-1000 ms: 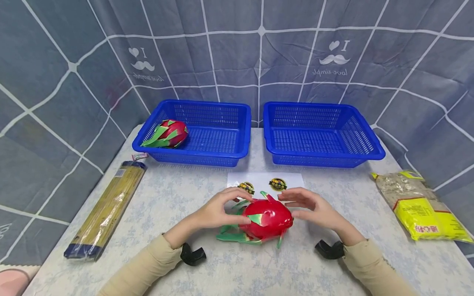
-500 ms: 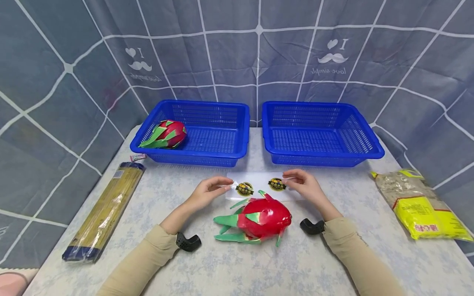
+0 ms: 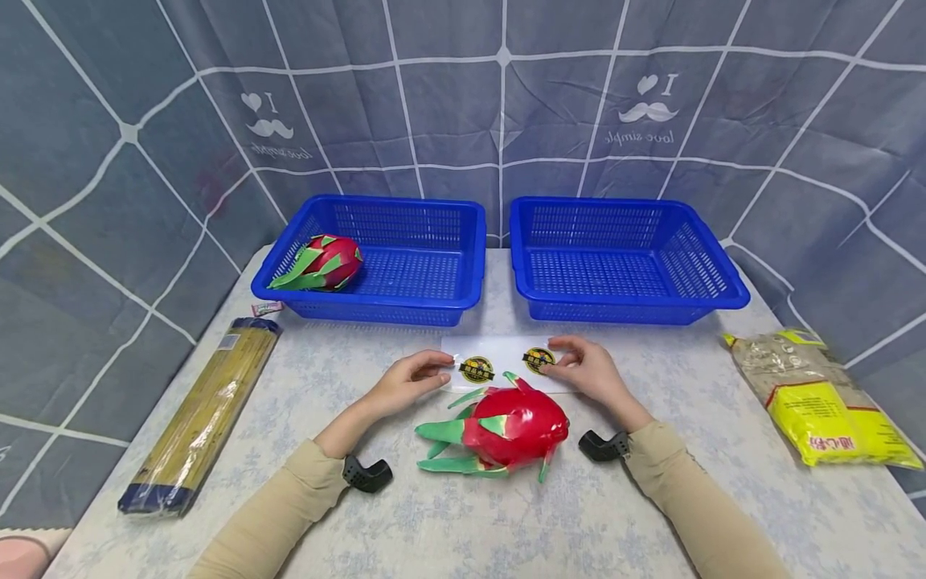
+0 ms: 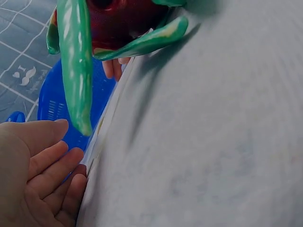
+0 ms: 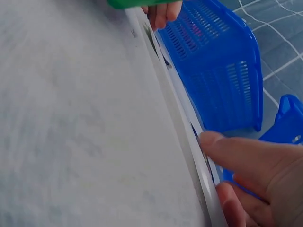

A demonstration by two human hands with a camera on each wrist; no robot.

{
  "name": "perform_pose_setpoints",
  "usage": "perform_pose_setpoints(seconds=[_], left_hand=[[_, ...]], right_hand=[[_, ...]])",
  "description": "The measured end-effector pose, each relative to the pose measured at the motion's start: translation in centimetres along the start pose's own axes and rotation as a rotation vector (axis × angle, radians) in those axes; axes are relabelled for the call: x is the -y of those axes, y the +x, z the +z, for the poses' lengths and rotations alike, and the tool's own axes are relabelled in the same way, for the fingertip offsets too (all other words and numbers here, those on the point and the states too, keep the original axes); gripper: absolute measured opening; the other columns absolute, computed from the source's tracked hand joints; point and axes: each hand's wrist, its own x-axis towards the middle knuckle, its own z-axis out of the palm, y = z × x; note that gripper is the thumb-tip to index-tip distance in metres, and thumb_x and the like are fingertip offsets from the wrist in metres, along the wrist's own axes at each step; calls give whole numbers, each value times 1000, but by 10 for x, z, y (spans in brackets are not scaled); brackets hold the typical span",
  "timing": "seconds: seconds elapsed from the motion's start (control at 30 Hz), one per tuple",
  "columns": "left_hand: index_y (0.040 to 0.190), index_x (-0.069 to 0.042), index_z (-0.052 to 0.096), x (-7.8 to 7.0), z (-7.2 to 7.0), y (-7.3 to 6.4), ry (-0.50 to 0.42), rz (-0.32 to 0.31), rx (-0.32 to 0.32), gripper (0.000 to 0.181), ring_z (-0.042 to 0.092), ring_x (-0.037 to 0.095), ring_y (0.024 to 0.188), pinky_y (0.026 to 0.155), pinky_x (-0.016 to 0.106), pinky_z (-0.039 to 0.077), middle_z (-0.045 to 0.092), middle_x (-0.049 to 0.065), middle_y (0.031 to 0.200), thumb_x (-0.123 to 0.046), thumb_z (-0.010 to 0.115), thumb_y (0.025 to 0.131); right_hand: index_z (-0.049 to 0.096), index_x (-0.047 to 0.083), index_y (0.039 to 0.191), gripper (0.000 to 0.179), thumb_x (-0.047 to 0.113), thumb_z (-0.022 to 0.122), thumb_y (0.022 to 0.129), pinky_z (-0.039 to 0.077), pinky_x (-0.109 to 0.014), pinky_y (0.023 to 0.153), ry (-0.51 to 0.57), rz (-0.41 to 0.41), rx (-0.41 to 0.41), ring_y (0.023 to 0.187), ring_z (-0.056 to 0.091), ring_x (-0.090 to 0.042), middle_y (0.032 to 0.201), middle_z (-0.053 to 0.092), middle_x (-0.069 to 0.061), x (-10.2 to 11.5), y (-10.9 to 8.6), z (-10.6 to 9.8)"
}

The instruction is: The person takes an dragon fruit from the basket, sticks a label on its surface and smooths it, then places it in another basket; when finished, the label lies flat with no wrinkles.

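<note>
A white sheet (image 3: 509, 351) lies mid-table, bearing two round black-and-yellow stickers, one on the left (image 3: 476, 370) and one on the right (image 3: 537, 359). My left hand (image 3: 401, 386) is at the sheet's left end, fingers loosely bent with nothing between them. Over the right end, my right hand (image 3: 593, 374) has its thumb and fingertips apart beside the right sticker; the right wrist view shows its thumb (image 5: 213, 142) at the sheet's edge. Just nearer than the sheet rests a glossy red dragon fruit (image 3: 528, 426), green leaves pointing left.
Two blue plastic baskets stand at the back; the left one (image 3: 372, 304) holds another dragon fruit (image 3: 336, 261), the right one (image 3: 629, 310) shows a bare bottom. A noodle-like packet (image 3: 206, 410) lies left, a yellow-labelled bag (image 3: 821, 402) right. A small pink wrapper (image 3: 267, 308) sits near the left basket.
Both hands have left the dragon fruit and reached away from me to the two ends of the sticker sheet. The dragon fruit stays in the same place.
</note>
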Motion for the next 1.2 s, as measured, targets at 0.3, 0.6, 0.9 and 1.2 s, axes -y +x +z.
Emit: perform_pose_setpoints(seconds=[0.3, 0.6, 0.9, 1.2], left_hand=[[121, 2, 58, 28, 1, 3, 38, -4, -13, 34, 58, 29, 108, 94, 37, 45, 59, 16, 122, -13, 62, 91], [122, 0, 59, 27, 1, 4, 31, -10, 3, 35, 57, 27, 110, 94, 36, 45, 59, 14, 122, -15, 62, 91], [120, 3, 59, 22, 2, 4, 3, -8, -22, 32, 57, 29, 109, 94, 37, 44, 59, 17, 120, -10, 60, 92], [110, 9, 61, -43, 3, -6, 24, 69, -123, 22, 59, 31, 102, 87, 44, 47, 63, 22, 110, 0, 57, 91]], right_hand=[[65, 6, 114, 44, 21, 79, 76, 44, -32, 64, -123, -72, -29, 70, 58, -15, 75, 63, -2, 6, -3, 4], [64, 4, 116, 42, 14, 77, 77, 41, -30, 62, -88, -79, -16, 69, 52, -14, 96, 66, -9, 5, -4, 6], [59, 0, 113, 46, 4, 79, 71, 43, -25, 61, 57, -5, -18, 73, 51, -14, 95, 55, -11, 10, -2, -4], [67, -6, 90, 25, 11, 79, 75, 53, -30, 66, 217, -22, 83, 70, 64, -10, 81, 68, -5, 53, -19, -40]])
